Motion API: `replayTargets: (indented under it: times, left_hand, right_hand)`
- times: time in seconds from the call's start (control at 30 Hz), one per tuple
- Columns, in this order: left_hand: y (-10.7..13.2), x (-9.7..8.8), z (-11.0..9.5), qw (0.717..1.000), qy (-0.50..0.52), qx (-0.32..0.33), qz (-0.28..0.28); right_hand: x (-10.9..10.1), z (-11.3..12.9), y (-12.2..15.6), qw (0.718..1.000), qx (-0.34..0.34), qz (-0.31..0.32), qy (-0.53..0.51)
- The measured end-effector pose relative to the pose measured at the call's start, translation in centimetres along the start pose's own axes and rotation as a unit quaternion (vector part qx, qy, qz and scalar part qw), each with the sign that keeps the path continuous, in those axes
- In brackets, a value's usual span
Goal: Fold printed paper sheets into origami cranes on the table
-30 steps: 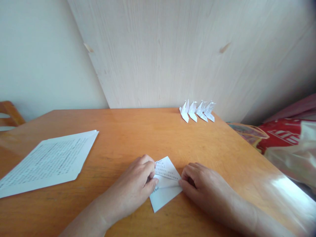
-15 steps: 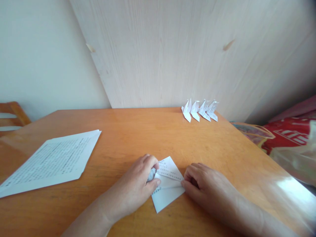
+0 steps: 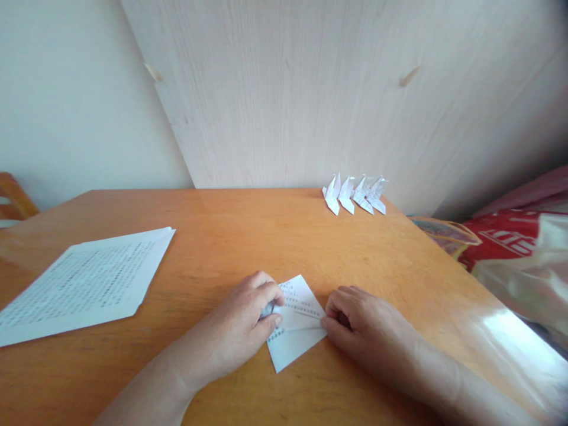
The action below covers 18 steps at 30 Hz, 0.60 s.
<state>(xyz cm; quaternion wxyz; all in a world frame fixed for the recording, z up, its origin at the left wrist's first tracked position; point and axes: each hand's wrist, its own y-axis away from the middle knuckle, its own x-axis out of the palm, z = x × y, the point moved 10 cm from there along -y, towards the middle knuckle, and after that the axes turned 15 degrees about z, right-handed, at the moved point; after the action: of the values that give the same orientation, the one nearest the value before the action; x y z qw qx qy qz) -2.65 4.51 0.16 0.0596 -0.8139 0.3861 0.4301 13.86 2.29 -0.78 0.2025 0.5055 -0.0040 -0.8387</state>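
Observation:
A small folded piece of printed white paper (image 3: 296, 331) lies on the orange wooden table (image 3: 248, 236), near its front edge. My left hand (image 3: 239, 328) has its fingers curled, pinching the paper's left flap between thumb and forefinger. My right hand (image 3: 361, 328) is closed too, its fingertips pressing down on the paper's right corner. Both forearms rest on the table.
A stack of printed sheets (image 3: 84, 284) lies at the left. Several folded white paper figures (image 3: 355, 196) stand in a row at the table's far edge, against a pale wooden board (image 3: 310, 94). A red bag and clear plastic (image 3: 519, 254) sit to the right; a chair back (image 3: 13, 198) shows far left.
My left fingers have folded the paper's left flap slightly inward. The right hand has stayed on the right corner. The view has shifted a little.

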Motion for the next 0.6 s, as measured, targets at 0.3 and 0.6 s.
replayTargets:
  times: [0.3, 0.6]
  left_hand:
    - [-0.27, -0.02, 0.17, 1.0, -0.001, 0.007, -0.004]
    - [-0.1, 0.04, 0.38, 1.0, 0.008, 0.002, -0.009]
  right_hand:
    - [-0.35, 0.21, 0.02, 0.999, 0.008, 0.034, -0.002]
    - [-0.44, -0.04, 0.31, 0.998, -0.005, 0.048, -0.03]
